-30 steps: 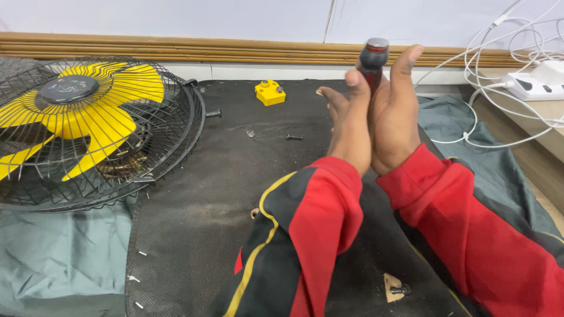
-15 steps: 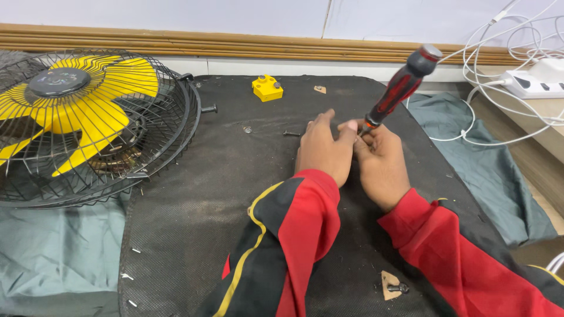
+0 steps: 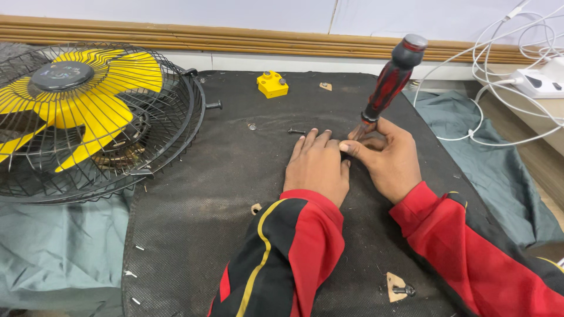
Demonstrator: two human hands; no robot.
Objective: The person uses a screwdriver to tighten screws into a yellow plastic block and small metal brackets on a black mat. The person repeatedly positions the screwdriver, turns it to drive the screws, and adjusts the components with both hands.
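Note:
My left hand (image 3: 317, 167) lies flat, palm down, on the black mat (image 3: 235, 194), fingers stretched forward and holding nothing that I can see. My right hand (image 3: 385, 155) sits right beside it, thumb touching the left hand's edge. Its fingers pinch the lower shaft of a screwdriver (image 3: 389, 82) with a red and black handle. The handle leans up and to the right, away from me. The tip is hidden between the two hands. Both arms wear red and black sleeves with a yellow stripe.
A fan (image 3: 76, 117) with yellow blades in a black wire cage lies at the left. On the mat are a yellow block (image 3: 272, 83), a loose screw (image 3: 296, 131), a washer (image 3: 252, 126) and a wood chip with a screw (image 3: 399, 287). A white power strip (image 3: 540, 82) with cables sits far right.
Both hands came down from upright, pressed-together positions to the mat. The left hand flattened out, and the screwdriver tilted to the right in the right hand's grip.

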